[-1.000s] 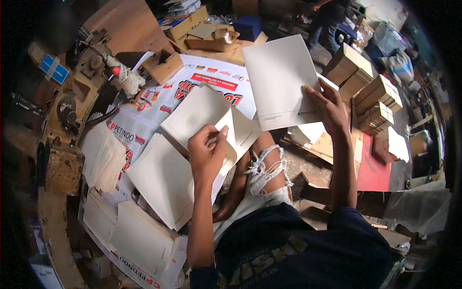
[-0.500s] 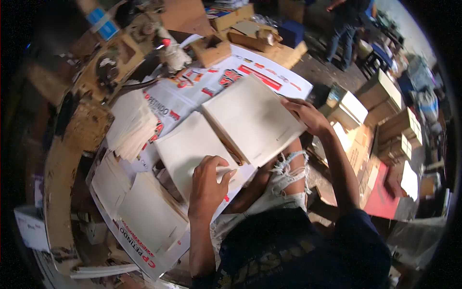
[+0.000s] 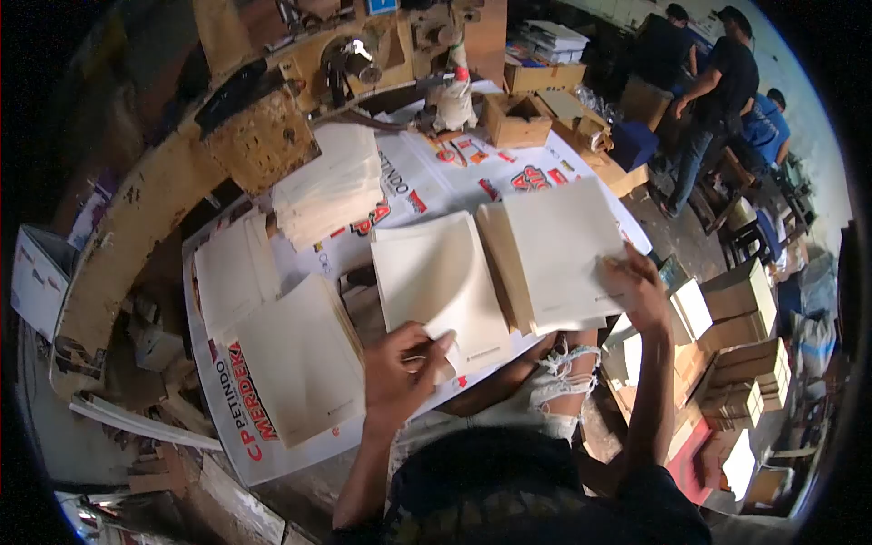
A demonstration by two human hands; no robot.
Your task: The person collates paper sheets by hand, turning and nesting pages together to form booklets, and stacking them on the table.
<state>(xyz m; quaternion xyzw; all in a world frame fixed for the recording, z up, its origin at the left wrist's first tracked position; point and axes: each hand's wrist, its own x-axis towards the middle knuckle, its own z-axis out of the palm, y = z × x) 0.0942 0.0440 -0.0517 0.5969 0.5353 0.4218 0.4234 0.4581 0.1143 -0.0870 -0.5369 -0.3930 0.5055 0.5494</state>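
On the banner [image 3: 443, 194], the left hand [image 3: 396, 374] pinches curled paper [image 3: 451, 295] on one pile [image 3: 477, 349]. By the banner's right edge, the right hand [image 3: 641, 295], partly hidden, holds another pile [image 3: 563, 250]. Little room shows between piles.

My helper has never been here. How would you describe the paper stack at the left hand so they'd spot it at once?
Find the big white banner with red lettering. On its near side, go just left of the pile at the right hand. The paper stack there differs from its neighbours: the left hand pinches its curled-up corner.
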